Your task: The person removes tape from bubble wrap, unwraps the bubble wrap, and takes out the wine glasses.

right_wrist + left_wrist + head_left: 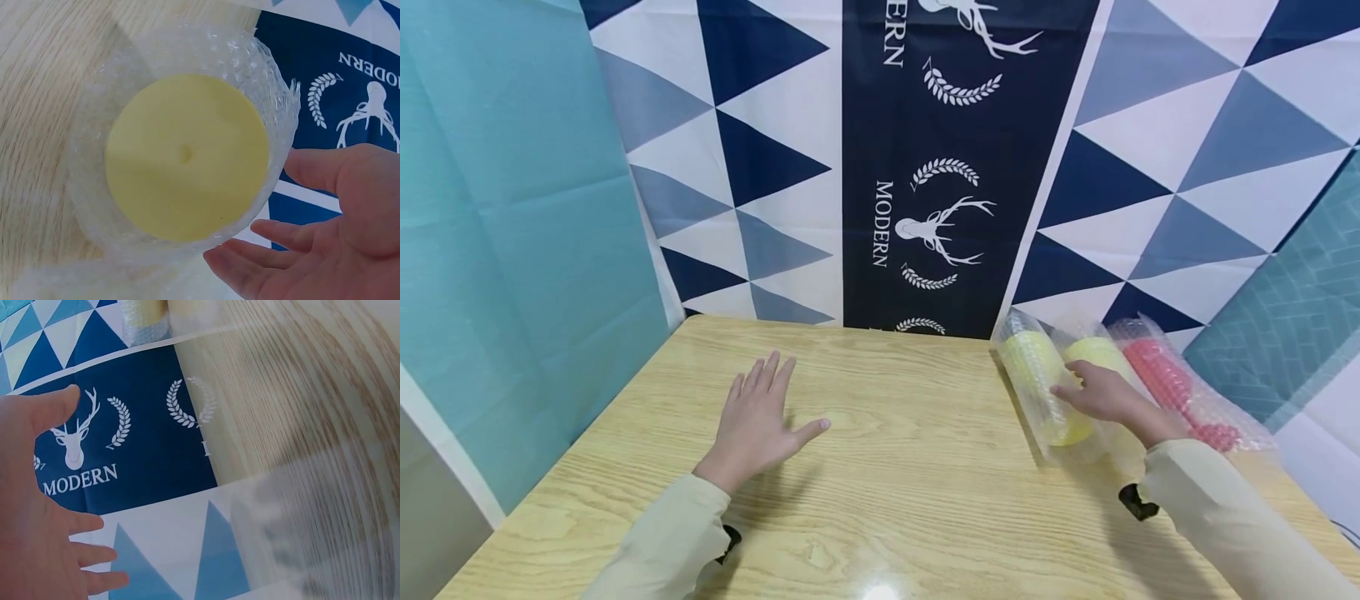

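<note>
Head view, left to right, what've you got?

Teal sheet on the far left, then the left hand over the table, fingers spread, holding nothing.

And the middle?

Dark deer-print panel that says MODERN, up behind the table.

OK, right side?

Three bubble-wrapped cylinders side by side near the table's back right: left yellow cylinder, then the right hand in front, second yellow cylinder partly behind it, red cylinder last.

Is it gripping one?

Doesn't look like it. Right wrist view has thumb and fingers apart, right at the edge of the wrap. Can't tell if they're actually touching tbh.
</note>
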{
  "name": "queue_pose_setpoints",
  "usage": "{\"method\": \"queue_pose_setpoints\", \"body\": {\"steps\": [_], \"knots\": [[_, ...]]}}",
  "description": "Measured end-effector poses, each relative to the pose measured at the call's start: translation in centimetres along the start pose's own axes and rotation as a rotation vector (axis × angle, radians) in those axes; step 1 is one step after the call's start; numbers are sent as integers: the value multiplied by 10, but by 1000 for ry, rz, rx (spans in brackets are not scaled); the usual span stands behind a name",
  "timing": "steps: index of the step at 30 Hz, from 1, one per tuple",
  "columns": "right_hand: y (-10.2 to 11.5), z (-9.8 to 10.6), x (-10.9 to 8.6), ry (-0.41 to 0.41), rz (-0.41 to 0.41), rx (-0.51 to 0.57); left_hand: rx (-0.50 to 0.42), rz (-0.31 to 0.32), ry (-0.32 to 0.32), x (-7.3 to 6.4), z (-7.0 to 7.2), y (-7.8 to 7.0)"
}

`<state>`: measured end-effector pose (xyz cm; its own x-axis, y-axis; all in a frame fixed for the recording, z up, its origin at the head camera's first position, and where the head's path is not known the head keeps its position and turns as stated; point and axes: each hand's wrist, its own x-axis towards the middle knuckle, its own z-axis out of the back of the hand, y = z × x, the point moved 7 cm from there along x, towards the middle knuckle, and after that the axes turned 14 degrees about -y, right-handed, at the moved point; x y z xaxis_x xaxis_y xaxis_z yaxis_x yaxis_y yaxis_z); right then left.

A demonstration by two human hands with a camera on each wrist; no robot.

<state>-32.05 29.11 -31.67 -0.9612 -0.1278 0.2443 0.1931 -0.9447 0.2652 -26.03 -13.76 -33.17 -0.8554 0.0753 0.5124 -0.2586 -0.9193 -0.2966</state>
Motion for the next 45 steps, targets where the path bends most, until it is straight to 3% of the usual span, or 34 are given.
{"method": "queue_pose_setpoints", "body": {"steps": [8, 16, 29, 37, 45], "knots": [[-12, -8, 1, 129, -98, 48, -73, -3, -34, 6, 2, -3], [-17, -13, 0, 226, -167, 90, -163, 58, -20, 12, 3, -2], [-21, -25, -2, 290, -236, 200, -313, 126, -25, 20, -2, 1], [-21, -32, -5, 309, -260, 292, -400, 216, 21, 23, -10, 7], [-7, -29, 0, 301, -209, 326, -495, 298, 66, 48, -11, -4]]}}
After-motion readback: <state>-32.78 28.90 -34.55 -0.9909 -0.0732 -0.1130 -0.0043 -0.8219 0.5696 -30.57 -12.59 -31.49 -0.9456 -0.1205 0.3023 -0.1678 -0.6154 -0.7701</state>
